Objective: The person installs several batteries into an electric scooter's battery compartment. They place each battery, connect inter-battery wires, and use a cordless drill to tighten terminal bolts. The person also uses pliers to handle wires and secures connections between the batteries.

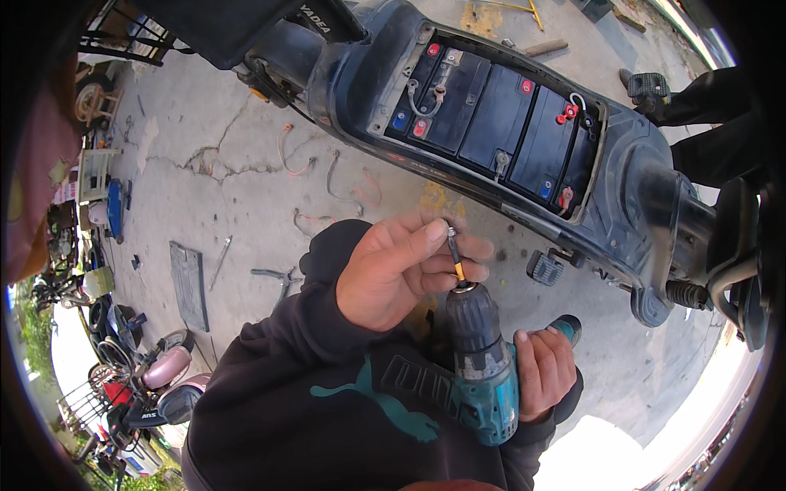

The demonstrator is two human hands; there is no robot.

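My right hand (543, 371) grips the handle of a teal and black cordless drill (482, 362), its chuck pointing away from me. A driver bit with a yellow band (457, 261) sits in the chuck. At the bit's tip my left hand (393, 264) pinches a small metal fastener (452, 231) between thumb and forefinger, its other fingers curling behind the bit. Beyond my hands lies the black footboard of an electric scooter (344, 104). In its uncovered bay sit several black batteries (491, 116) with red and blue terminal caps. A grey jumper cable (424, 113) links terminals at the left end.
Loose cables (334, 178) lie on the cracked concrete floor (184, 123). Pliers (284, 279), a screwdriver (221, 261) and a grey panel (189, 285) lie at left. A hammer (543, 48) is beyond the scooter. Another person's legs (706, 123) are at right.
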